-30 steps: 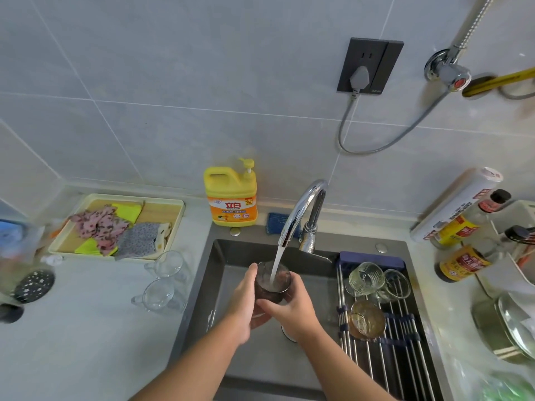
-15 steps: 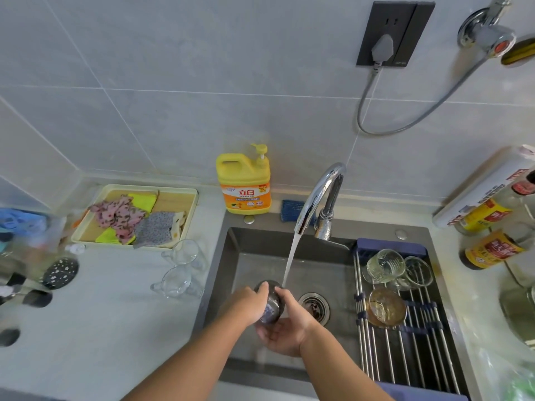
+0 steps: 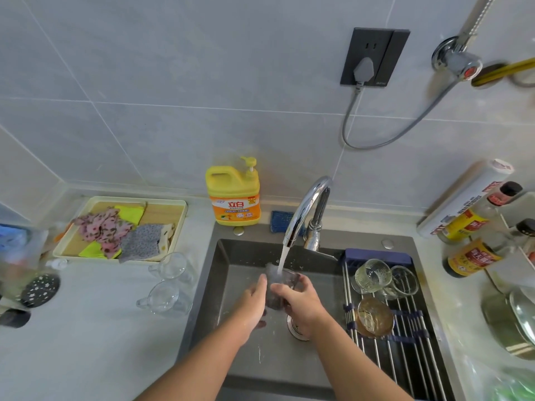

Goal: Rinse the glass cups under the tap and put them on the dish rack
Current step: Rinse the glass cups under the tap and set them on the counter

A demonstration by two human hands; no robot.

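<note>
Over the dark sink (image 3: 231,256), my left hand (image 3: 249,308) and my right hand (image 3: 301,302) hold a glass cup (image 3: 279,287) between them, mouth up. Water from the chrome tap (image 3: 304,209) runs straight into it and splashes at the rim. My right hand's fingers curl round the cup's right side; my left hand grips its left side and bottom. Two clear handled cups (image 3: 173,267) (image 3: 165,298) stand on the counter left of the sink. On the dish rack (image 3: 405,337) across the sink's right half lie three glass cups (image 3: 372,274) (image 3: 404,280) (image 3: 375,319).
A yellow detergent bottle (image 3: 233,198) and a blue sponge (image 3: 280,221) stand behind the sink. A tray of cloths (image 3: 121,227) lies at the back left. Sauce bottles (image 3: 472,256), a roll (image 3: 463,198) and a steel pot (image 3: 512,322) crowd the right counter.
The cup was under the stream, then held tipped low in the sink. Now both hands have raised it upright into the running water again.
</note>
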